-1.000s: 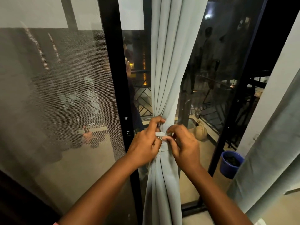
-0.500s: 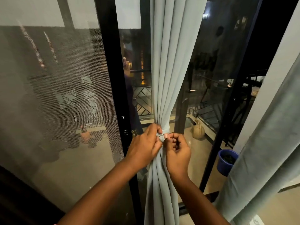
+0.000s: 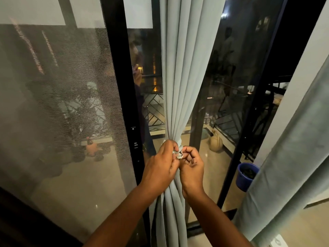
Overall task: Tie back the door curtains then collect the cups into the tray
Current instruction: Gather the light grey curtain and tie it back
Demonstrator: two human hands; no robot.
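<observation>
A pale grey door curtain [image 3: 185, 72] hangs gathered into a narrow bunch in front of the glass door. A matching fabric tie-back [image 3: 179, 152] wraps the bunch at waist height. My left hand [image 3: 161, 168] pinches one end of the tie-back, with its fingers curled against the folds. My right hand [image 3: 191, 166] pinches the other end, where a small dark fastener shows between the fingertips. The two hands touch at the tie. A second grey curtain [image 3: 288, 166] hangs loose at the right. No cups or tray are in view.
A black door frame [image 3: 122, 97] stands left of the curtain, with a mesh screen panel [image 3: 58, 107] beyond it. Through the glass a balcony shows with a blue pot [image 3: 246, 175], a tan round vessel [image 3: 216, 142] and a metal railing. A white wall edge runs at the right.
The view has shifted slightly left and down. My right hand has turned palm-up and drawn the tie end toward me; my left hand stays on the tie.
</observation>
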